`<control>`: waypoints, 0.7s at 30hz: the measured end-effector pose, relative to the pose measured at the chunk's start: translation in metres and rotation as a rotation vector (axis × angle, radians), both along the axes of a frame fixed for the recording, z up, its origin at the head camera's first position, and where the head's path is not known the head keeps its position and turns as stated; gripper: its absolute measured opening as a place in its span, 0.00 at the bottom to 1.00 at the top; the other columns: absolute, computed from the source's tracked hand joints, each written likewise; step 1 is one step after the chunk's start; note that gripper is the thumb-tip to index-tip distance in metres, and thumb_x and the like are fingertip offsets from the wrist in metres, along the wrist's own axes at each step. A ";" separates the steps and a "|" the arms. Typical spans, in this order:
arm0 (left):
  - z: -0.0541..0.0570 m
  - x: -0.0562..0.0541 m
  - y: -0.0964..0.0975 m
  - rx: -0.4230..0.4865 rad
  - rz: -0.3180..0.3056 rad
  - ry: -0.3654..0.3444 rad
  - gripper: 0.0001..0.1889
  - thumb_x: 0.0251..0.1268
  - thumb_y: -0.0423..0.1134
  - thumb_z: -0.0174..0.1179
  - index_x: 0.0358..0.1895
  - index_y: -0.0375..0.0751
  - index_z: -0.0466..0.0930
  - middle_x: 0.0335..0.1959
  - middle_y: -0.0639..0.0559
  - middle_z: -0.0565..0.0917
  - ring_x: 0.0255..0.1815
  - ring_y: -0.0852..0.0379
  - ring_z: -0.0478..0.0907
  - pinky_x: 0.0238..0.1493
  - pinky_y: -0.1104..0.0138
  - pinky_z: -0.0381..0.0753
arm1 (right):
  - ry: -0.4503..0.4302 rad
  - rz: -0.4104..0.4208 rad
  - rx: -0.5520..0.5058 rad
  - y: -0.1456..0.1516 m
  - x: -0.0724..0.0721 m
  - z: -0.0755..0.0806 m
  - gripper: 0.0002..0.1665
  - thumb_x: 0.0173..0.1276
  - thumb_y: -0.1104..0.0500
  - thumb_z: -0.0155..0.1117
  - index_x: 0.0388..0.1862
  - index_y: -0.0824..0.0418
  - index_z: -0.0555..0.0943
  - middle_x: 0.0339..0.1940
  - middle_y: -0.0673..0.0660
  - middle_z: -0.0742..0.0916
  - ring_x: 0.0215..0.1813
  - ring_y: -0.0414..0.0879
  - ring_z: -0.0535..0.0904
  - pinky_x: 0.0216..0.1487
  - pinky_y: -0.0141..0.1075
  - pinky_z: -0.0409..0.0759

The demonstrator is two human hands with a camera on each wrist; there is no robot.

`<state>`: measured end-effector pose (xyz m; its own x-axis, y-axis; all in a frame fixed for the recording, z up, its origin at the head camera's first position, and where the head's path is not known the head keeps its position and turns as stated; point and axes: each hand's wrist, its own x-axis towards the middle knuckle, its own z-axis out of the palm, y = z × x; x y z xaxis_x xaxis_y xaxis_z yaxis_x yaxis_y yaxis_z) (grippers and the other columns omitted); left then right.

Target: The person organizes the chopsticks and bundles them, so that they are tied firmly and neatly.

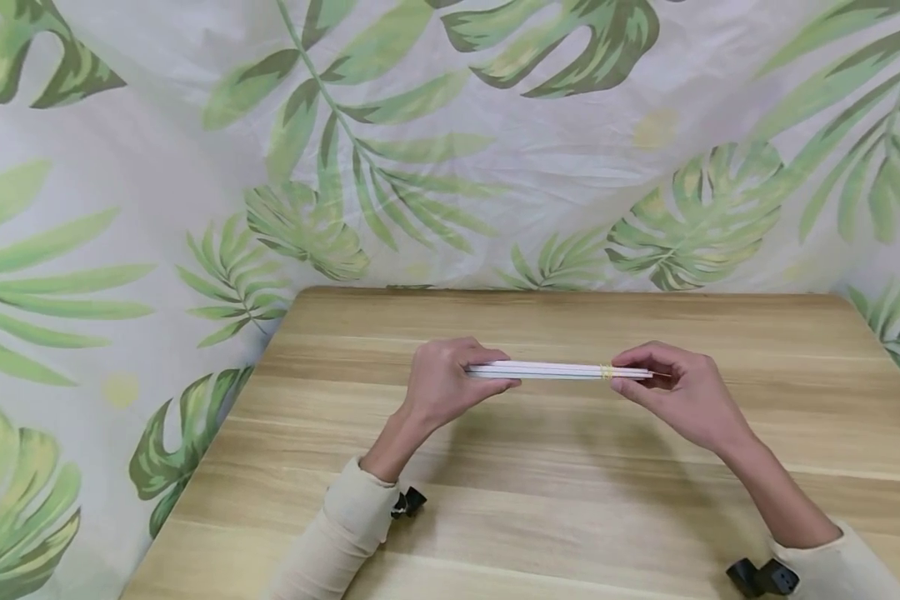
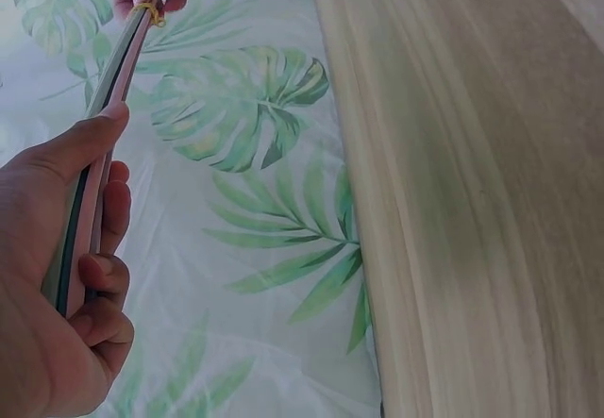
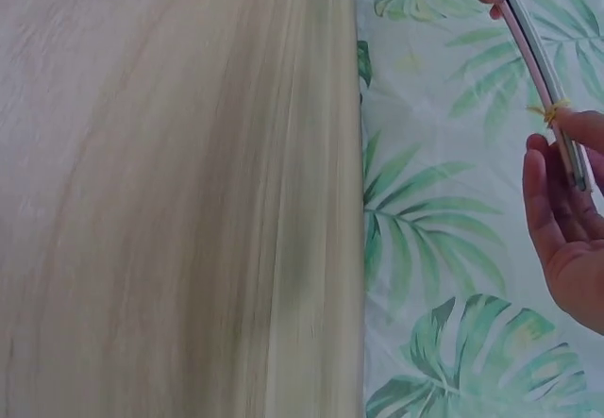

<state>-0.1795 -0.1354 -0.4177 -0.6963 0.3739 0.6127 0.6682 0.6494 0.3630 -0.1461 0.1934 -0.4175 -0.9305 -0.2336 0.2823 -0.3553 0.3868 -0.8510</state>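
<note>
A slim bundle of pale chopsticks (image 1: 551, 369) is held level above the wooden table in the head view. Up close, pink, dark and green lengths (image 2: 106, 135) show side by side. A thin yellow band (image 1: 607, 372) is wrapped round the bundle near its right end. My left hand (image 1: 450, 379) grips the other end, thumb along one side and fingers curled round it. With thumb and fingertips, my right hand (image 1: 678, 392) pinches the bundle right at the band. In the right wrist view the yellow band (image 3: 549, 112) lies against the right thumb, and the stick ends reach past it.
The wood-grain table (image 1: 555, 500) spreads beneath both hands. Behind and beside it hangs a pale cloth (image 1: 555, 167) printed with green leaves. Small black devices (image 1: 762, 577) sit at both sleeve cuffs.
</note>
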 end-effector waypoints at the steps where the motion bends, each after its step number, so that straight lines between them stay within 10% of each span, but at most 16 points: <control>1: 0.000 0.000 0.000 0.007 0.001 -0.002 0.13 0.47 0.51 0.87 0.36 0.55 0.97 0.26 0.60 0.92 0.20 0.68 0.80 0.24 0.76 0.71 | 0.011 -0.001 0.001 0.001 0.000 0.000 0.11 0.68 0.62 0.79 0.48 0.57 0.90 0.41 0.47 0.92 0.40 0.34 0.89 0.43 0.27 0.87; 21: -0.002 0.006 0.015 0.057 -0.043 -0.075 0.12 0.46 0.50 0.87 0.34 0.55 0.97 0.26 0.60 0.92 0.21 0.69 0.81 0.25 0.77 0.71 | -0.013 0.082 -0.011 -0.007 -0.002 0.004 0.15 0.65 0.62 0.82 0.50 0.60 0.94 0.44 0.57 0.96 0.40 0.33 0.92 0.39 0.29 0.88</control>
